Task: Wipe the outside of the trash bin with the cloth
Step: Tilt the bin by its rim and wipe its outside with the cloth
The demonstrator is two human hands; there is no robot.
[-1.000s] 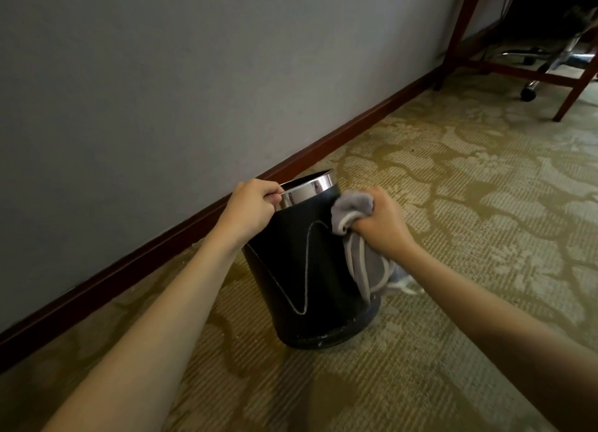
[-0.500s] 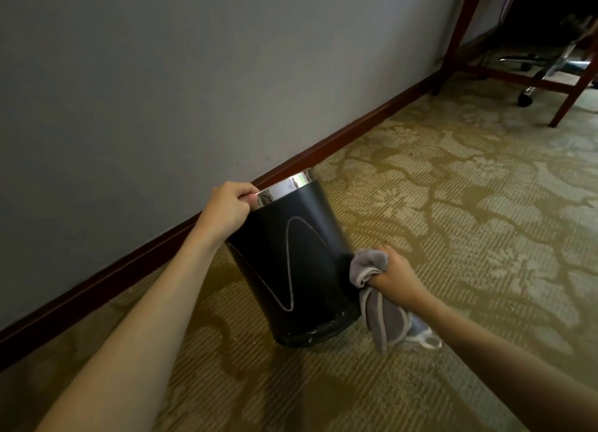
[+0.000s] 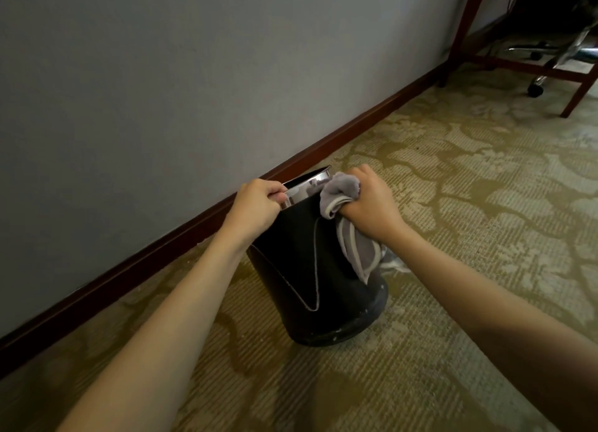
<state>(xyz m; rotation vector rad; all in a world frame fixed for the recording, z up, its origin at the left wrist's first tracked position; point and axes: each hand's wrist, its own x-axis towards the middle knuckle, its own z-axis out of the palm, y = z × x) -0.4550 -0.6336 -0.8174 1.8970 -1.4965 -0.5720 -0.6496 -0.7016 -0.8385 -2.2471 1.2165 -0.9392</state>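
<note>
wiping underway: left hand pinches bin rim, right hand grips cloth at upper side; far side likely left.

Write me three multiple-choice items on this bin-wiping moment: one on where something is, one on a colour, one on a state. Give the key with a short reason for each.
1. Where does the left hand grip the trash bin?
A. at its shiny metal rim
B. at its base
C. under its bottom

2. What colour is the cloth?
A. bright red
B. grey with pale edging
C. dark green

3. How does the bin stand on the carpet?
A. lying flat on its side
B. upside down
C. tilted, with its base on the carpet

Key:
1 A, the left hand's fingers curl over the chrome band at the top.
2 B, the bunched cloth in the right hand is grey, with a lighter stripe along its hem.
3 C, the bin's top leans toward the wall while its lower edge rests on the carpet.
</note>
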